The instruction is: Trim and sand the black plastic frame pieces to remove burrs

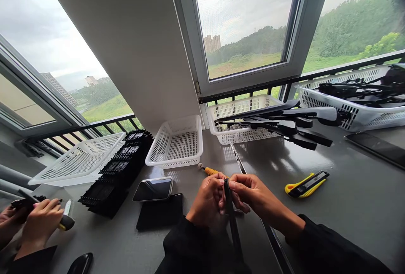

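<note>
Grey table (354,210), carrying at its far side a white basket (236,139) of long dark parts (264,116); a slender black strip (233,225) at near centre, its far end pinched in the grip of both left hand (207,196) and right hand (257,194). Right of these lies a yellow-and-black utility knife (306,184).

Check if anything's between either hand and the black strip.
Nothing visible is. The left hand and right hand both have fingers on the black strip near its far end. The orange-handled tool lies beyond the hands, partly hidden by them, not between.
</note>
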A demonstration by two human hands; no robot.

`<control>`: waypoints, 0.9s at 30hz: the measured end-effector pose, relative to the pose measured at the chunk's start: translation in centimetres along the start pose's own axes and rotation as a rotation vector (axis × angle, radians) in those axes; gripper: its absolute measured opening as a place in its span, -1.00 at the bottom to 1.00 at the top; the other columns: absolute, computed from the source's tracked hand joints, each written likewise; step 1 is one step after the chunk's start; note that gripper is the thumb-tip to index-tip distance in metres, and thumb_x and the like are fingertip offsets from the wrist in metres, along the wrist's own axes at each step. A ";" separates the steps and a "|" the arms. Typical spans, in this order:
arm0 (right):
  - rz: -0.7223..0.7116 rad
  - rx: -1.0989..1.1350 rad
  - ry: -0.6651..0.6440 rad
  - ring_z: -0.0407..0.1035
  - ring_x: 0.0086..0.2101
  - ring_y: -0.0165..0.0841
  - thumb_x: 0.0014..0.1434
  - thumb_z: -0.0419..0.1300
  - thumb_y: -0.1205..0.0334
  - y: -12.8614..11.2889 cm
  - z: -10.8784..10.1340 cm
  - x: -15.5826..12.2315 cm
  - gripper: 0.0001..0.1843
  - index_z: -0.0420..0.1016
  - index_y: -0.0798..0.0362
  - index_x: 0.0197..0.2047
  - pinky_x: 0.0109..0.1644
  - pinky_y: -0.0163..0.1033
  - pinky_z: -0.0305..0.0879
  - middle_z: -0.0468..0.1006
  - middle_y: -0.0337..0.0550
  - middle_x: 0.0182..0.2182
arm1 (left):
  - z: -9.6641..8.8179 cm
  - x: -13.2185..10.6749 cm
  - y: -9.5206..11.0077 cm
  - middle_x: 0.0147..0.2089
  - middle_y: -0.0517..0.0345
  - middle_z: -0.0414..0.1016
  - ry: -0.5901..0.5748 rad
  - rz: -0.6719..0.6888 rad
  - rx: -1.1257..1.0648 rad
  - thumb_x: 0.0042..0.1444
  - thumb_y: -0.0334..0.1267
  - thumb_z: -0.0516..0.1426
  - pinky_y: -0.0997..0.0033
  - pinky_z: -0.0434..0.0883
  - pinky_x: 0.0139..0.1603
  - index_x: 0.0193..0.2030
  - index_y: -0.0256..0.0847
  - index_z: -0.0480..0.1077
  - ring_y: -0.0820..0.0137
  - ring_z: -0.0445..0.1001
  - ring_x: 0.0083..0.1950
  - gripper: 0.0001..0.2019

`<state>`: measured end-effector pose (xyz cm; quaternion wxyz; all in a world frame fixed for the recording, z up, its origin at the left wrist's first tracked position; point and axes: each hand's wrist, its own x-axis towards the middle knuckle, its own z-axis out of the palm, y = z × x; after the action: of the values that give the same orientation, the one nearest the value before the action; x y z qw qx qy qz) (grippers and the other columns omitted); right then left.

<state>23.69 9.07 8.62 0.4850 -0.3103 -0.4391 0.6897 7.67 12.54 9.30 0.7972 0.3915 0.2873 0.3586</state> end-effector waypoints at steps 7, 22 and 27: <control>0.038 0.016 0.018 0.23 -0.65 -0.47 0.23 0.35 -0.25 0.3 -0.2 0.2 -0.46 0.42 0.05 -0.44 -0.57 -0.33 0.01 0.46 -0.28 -0.63 | -0.2 0.2 -0.2 -0.60 0.30 0.43 0.002 -0.040 0.010 0.08 -0.16 0.22 0.64 0.26 -0.77 -0.36 -0.16 0.31 0.59 0.14 -0.73 -0.82; 0.054 -0.117 0.058 0.12 -0.68 -0.54 0.20 0.32 -0.27 0.5 -0.6 0.5 -0.45 0.47 0.08 -0.46 -0.61 -0.35 -0.08 0.48 -0.26 -0.62 | -0.5 0.4 -0.8 -0.62 0.30 0.45 0.035 -0.091 0.080 0.05 -0.08 0.28 0.62 0.28 -0.76 -0.29 -0.14 0.31 0.54 0.20 -0.73 -0.74; -0.015 -0.189 0.161 0.06 -0.71 -0.54 0.17 0.33 -0.25 0.5 -1.2 0.9 -0.44 0.36 0.03 -0.55 -0.62 -0.34 -0.10 0.34 -0.34 -0.71 | 0.0 0.3 -0.5 -0.57 0.24 0.50 0.008 -0.110 0.137 0.09 -0.02 0.29 0.59 0.32 -0.74 -0.28 -0.15 0.33 0.51 0.30 -0.70 -0.69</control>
<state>24.24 10.19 7.68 0.4924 -0.4055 -0.4644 0.6143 7.94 12.57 8.86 0.7859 0.4275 0.3353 0.2954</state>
